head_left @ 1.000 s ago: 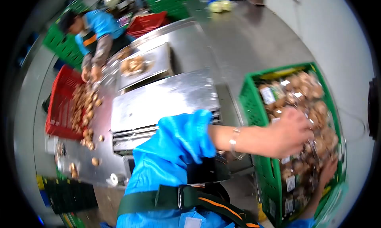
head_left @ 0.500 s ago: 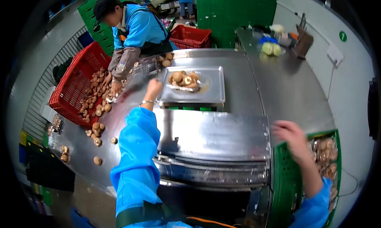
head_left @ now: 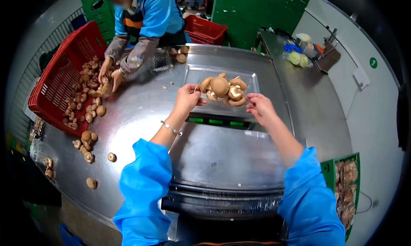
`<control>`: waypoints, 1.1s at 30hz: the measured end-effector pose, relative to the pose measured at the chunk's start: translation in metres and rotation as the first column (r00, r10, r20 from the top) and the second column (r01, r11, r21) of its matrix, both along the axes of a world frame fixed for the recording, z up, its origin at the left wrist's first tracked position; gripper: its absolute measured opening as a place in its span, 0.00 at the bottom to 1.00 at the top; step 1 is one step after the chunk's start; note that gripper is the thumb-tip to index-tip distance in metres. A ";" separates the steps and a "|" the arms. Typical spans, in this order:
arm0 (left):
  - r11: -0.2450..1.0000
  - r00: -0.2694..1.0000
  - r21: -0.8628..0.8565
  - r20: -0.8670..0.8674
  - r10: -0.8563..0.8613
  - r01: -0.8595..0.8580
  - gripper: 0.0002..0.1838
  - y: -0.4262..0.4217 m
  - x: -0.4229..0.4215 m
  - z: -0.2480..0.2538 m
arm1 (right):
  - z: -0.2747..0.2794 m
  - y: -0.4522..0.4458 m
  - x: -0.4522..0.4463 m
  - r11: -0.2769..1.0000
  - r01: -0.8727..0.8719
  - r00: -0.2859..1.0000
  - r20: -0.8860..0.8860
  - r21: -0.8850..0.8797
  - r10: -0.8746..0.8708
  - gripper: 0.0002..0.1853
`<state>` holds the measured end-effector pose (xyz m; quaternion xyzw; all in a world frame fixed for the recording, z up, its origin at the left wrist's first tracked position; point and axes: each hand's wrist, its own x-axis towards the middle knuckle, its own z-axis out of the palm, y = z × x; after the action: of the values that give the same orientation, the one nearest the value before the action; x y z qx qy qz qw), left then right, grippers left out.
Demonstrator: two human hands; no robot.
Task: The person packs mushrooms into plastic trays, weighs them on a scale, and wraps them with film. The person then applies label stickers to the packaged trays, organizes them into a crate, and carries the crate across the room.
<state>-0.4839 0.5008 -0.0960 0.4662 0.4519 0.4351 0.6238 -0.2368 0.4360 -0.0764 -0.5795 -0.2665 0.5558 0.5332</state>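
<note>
The person's left hand (head_left: 188,97) and right hand (head_left: 260,107), fingertips pinched narrow, hold opposite ends of a clear tray of mushrooms (head_left: 223,90) between them, above the metal scale (head_left: 252,78) on the counter (head_left: 141,100).

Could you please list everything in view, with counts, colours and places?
Held mushrooms: several, brown, between both hands
Pan: one, silver, beneath them
Steel table: one, silver, centre
Tilted crate: one, red, left, mushrooms spilling out
Loose mushrooms: many, brown, table's left
Clear plastic container: at least one, near co-worker
Rear crate: at least one, red, behind table
Packed mushrooms: several packs, brown, green crate, right
Vegetables: a few, pale green, back-right counter
Co-worker: one, blue clothing, upper left
Left hand, right hand: two, bare, centre
</note>
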 end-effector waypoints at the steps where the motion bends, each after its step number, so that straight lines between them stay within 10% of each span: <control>1: 0.997 0.998 -0.055 -0.016 -0.056 0.055 0.13 -0.032 -0.001 0.027 | 0.040 -0.037 0.003 0.998 -0.042 0.996 0.077 -0.041 0.045 0.12; 7: 0.917 0.980 -0.353 0.141 -0.143 0.185 0.14 -0.213 0.010 0.046 | 0.053 -0.206 0.042 0.967 -0.154 0.988 -0.027 -0.204 0.152 0.17; 10: 0.909 0.980 -0.372 0.131 -0.149 0.188 0.16 -0.255 0.011 0.046 | 0.051 -0.243 0.034 0.987 -0.100 0.935 0.327 -0.127 0.137 0.23; 12: 0.913 0.979 -0.356 0.122 -0.163 0.196 0.16 -0.258 0.012 0.048 | 0.059 -0.250 0.019 0.935 -0.333 0.478 0.876 0.117 0.061 0.30; 14: 0.962 0.975 -0.216 -0.108 -0.196 0.169 0.27 -0.264 0.012 0.055 | 0.078 -0.251 -0.001 0.839 -0.540 0.027 0.997 0.072 -0.069 0.31; 15: 0.960 0.888 0.216 -0.455 -0.064 0.180 0.30 -0.270 0.011 0.064 | 0.082 -0.253 -0.010 0.815 -0.576 -0.005 0.997 0.062 -0.080 0.29; 16: 0.772 0.737 0.561 -0.649 0.187 0.298 0.33 -0.282 0.018 0.071 | 0.084 -0.258 -0.006 0.813 -0.582 -0.021 0.999 0.025 -0.046 0.28; 19: 0.532 0.669 0.670 -0.705 0.237 0.518 0.32 -0.283 0.042 0.073 | 0.070 -0.255 0.007 0.812 -0.583 0.026 1.000 0.025 -0.012 0.21; 23: 0.486 0.658 0.678 -0.712 0.245 0.552 0.30 -0.265 0.045 0.056 | 0.060 -0.254 0.002 0.891 -0.233 0.857 0.516 0.391 -0.002 0.19; 27: 0.551 0.757 0.662 -0.648 0.081 0.508 0.31 -0.245 0.039 0.057 | 0.028 -0.244 0.008 0.852 -0.446 0.130 0.961 0.275 -0.243 0.18; 33: 0.582 0.655 0.698 -0.675 0.340 0.418 0.31 -0.283 0.009 0.066 | 0.047 -0.282 0.032 0.914 -0.220 0.284 0.919 0.340 -0.273 0.11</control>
<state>-0.4746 0.2179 -0.0297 0.8432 0.4039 0.3399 0.1014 -0.2051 0.1536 -0.0294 -0.6757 -0.6298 0.0198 0.3827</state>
